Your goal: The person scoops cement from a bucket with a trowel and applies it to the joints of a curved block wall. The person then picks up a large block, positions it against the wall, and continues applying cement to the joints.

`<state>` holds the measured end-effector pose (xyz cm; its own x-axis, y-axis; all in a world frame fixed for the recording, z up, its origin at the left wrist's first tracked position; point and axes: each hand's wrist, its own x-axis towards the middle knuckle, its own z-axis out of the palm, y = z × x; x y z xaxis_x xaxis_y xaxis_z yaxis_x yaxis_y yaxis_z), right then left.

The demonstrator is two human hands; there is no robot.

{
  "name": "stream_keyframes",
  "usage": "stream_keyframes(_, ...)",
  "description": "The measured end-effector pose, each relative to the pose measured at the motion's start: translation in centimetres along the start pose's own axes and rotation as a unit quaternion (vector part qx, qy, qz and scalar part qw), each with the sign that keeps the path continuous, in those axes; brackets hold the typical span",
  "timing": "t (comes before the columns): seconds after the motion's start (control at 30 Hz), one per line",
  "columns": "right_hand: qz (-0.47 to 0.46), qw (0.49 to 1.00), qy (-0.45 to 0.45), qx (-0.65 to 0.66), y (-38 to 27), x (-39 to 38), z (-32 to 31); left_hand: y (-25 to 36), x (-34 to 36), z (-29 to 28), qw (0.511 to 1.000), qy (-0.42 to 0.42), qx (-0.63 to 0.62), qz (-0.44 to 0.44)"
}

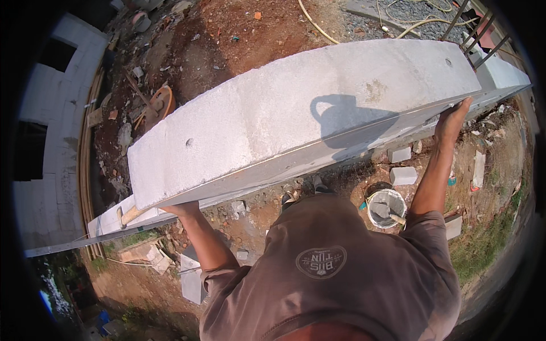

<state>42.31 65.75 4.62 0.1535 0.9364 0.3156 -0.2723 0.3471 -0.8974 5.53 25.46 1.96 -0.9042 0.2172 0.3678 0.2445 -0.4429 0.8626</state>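
Observation:
A long, thick, pale grey concrete beam [250, 122] spans the view in front of me, rising toward the right, with a small round hole near each end. My left hand [183, 209] grips its lower near edge close to the left end, most fingers hidden underneath. Near the right end, my right hand [453, 119] is pressed to the same edge, its fingers partly hidden. A low wall of pale blocks [108, 219] shows below and beyond both ends. Whether the beam rests fully on that wall, I cannot tell.
Steel bars [492, 51] stick up by the beam's right end. Below on my side are a mortar bucket [372, 210] with a trowel, loose blocks [403, 175] and rubble. Beyond lie red soil, an orange basin [166, 101], a hose [310, 21] and gravel [412, 11].

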Motion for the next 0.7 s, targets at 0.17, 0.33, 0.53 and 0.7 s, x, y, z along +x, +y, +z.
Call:
stream_keyframes(0.17, -0.028, 0.999, -0.032, -0.019, -0.3, 0.0, 0.2, -0.3, 0.3, 0.3, 0.999, 0.024, -0.022, -0.015)
stream_keyframes(0.33, -0.01, 0.999, -0.041, -0.032, -1.3, -0.3, 0.7, -1.0, 0.4, -1.1, 1.0, 0.016, 0.01, 0.023)
stream_keyframes(0.53, -0.002, 0.997, -0.046, -0.054, -1.7, -1.5, 0.9, -1.1, 0.2, -1.7, 0.998, 0.031, 0.042, 0.031)
stream_keyframes(0.7, -0.009, 0.999, -0.022, -0.028, -1.8, -1.2, -0.4, -1.8, 0.8, -0.9, 0.999, 0.042, 0.021, 0.016)
